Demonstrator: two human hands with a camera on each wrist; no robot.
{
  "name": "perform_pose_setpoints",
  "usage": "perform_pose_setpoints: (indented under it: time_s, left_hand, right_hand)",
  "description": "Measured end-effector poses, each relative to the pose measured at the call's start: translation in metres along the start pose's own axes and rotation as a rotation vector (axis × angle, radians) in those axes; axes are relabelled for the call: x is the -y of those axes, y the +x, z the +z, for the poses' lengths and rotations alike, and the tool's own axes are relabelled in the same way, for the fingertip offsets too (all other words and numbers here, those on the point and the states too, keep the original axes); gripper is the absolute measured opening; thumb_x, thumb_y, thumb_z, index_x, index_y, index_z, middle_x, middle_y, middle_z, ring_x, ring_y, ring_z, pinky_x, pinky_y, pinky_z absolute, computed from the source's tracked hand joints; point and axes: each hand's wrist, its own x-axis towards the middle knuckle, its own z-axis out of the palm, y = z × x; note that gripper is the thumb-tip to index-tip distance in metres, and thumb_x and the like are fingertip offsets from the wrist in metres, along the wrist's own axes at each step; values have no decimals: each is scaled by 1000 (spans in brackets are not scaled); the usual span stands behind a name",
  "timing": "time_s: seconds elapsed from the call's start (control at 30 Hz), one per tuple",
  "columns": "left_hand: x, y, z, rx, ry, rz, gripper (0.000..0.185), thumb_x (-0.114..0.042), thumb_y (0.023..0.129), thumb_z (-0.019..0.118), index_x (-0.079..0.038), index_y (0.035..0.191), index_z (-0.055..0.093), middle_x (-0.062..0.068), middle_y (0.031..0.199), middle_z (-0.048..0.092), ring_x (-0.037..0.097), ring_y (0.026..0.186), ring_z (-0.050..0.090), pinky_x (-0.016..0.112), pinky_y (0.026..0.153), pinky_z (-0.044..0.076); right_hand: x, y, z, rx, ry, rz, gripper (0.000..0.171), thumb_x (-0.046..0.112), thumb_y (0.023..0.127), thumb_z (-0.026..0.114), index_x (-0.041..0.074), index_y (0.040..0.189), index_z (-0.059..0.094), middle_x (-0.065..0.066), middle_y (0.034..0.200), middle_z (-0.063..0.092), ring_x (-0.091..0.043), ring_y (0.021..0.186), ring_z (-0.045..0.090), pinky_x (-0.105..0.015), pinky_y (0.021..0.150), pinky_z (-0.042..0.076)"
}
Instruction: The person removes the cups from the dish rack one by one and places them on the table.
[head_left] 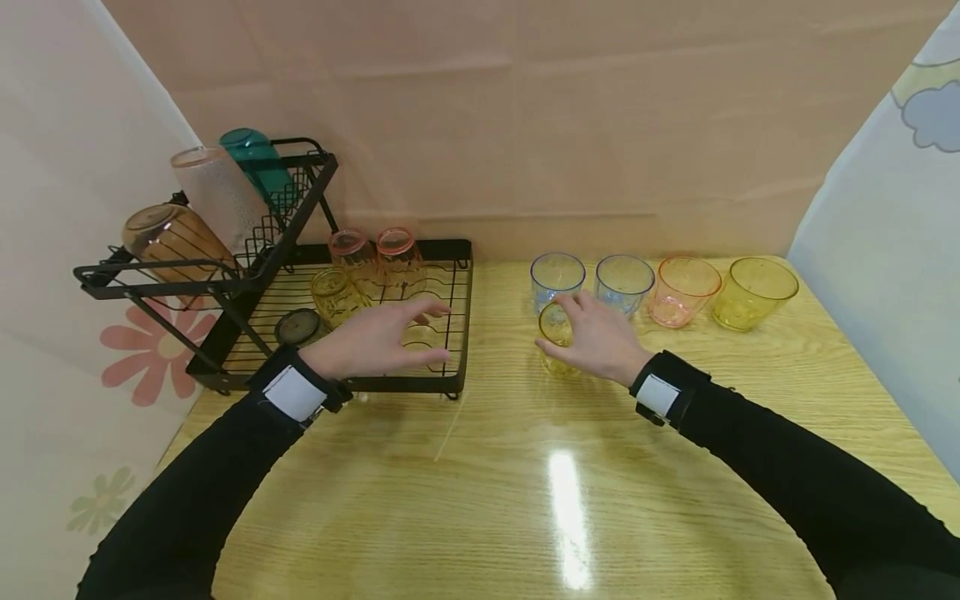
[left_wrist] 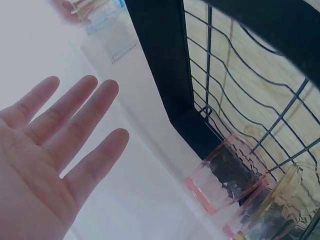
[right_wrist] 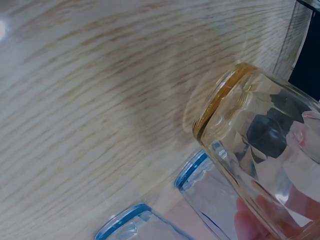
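Note:
My right hand (head_left: 600, 340) grips a yellow-tinted glass (head_left: 557, 365) just in front of a blue-rimmed glass (head_left: 555, 279). In the right wrist view, the held glass (right_wrist: 255, 117) shows an amber rim, with fingers (right_wrist: 250, 220) visible by its side. My left hand (head_left: 375, 340) hovers over the front of a black wire dish rack (head_left: 467, 321), fingers extended and holding nothing. Near it on the lower rack lean a yellow glass (head_left: 337, 296), a dark-based glass (head_left: 297, 325) and two pink-rimmed glasses (head_left: 402, 262), bases up.
Right of the first blue-rimmed glass stand another blue-rimmed glass (head_left: 624, 283), a pink one (head_left: 681, 293) and a wider yellow one (head_left: 752, 293), all upright. The rack's upper tier holds an amber glass (head_left: 176, 237), a clear textured one (head_left: 221, 196) and a teal one (head_left: 258, 165).

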Motion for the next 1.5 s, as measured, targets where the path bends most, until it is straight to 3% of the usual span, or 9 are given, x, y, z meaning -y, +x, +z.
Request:
perform_pose_setpoints:
  time_s: [0.17, 0.4, 0.47, 0.7, 0.93, 1.1, 1.2, 1.3, 1.5]
  left_hand:
    - [5, 6, -7, -57, 27, -42, 71, -59, 89, 60, -15, 142, 45, 7, 134, 57, 26, 116, 58, 47, 87, 49]
    - [13, 15, -15, -172, 86, -132, 71, -61, 88, 60, -17, 142, 47, 9, 127, 61, 25, 86, 66, 38, 52, 47]
    - [14, 18, -17, -188, 105, -168, 73, -63, 88, 59, -17, 143, 46, 10, 129, 60, 26, 87, 65, 37, 48, 45]
    - [21, 28, -23, -245, 135, -267, 84, -70, 87, 53, -13, 147, 40, 16, 143, 46, 37, 115, 55, 55, 75, 50]
    - [29, 40, -22, -348, 166, -332, 89, -73, 85, 51, -11, 147, 38, 21, 143, 42, 43, 127, 42, 64, 86, 44]
    - [38, 49, -21, -420, 210, -368, 83, -70, 86, 54, -10, 143, 42, 21, 140, 43, 45, 126, 39, 62, 88, 42]
    - [44, 53, -20, -439, 222, -402, 83, -68, 86, 55, -10, 143, 41, 23, 139, 41, 45, 126, 38, 63, 91, 40]
    - [49, 57, -19, -441, 225, -438, 87, -68, 86, 55, -9, 147, 35, 26, 143, 36, 45, 131, 34, 64, 96, 35]
    - [58, 66, -17, -423, 212, -482, 91, -68, 87, 54, -9, 151, 27, 26, 151, 23, 43, 138, 23, 64, 103, 28]
  right_hand:
    - [-2, 0, 2, -2, -11, 1, 75, 60, 88, 58, 5, 138, 48, -19, 116, 53, -29, 79, 56, -38, 57, 47]
    - [-3, 1, 7, -25, -14, 11, 74, 60, 87, 60, 7, 137, 48, -17, 116, 52, -28, 80, 56, -36, 52, 46]
    - [-3, 1, 7, -25, -14, 16, 73, 59, 87, 60, 7, 137, 48, -17, 117, 51, -28, 80, 56, -35, 51, 45]
    - [-3, 1, 3, 10, -15, 21, 81, 66, 87, 57, 8, 141, 44, -18, 121, 48, -30, 82, 57, -34, 48, 43]
    - [-1, -3, -11, 27, -48, -34, 87, 68, 86, 56, 7, 146, 41, -20, 137, 42, -39, 117, 47, -49, 71, 51]
    - [2, -8, -26, 9, -76, -70, 86, 67, 85, 58, 7, 144, 43, -18, 137, 43, -37, 117, 48, -45, 64, 52]
    - [2, -12, -33, -5, -93, -91, 86, 67, 85, 58, 8, 144, 43, -18, 137, 44, -37, 118, 48, -45, 63, 52]
    - [2, -17, -38, -9, -115, -108, 85, 67, 85, 58, 9, 145, 41, -21, 137, 43, -39, 121, 46, -51, 74, 52]
    - [1, -30, -48, 2, -141, -139, 85, 66, 86, 57, 10, 148, 39, -22, 143, 39, -40, 124, 44, -53, 80, 50]
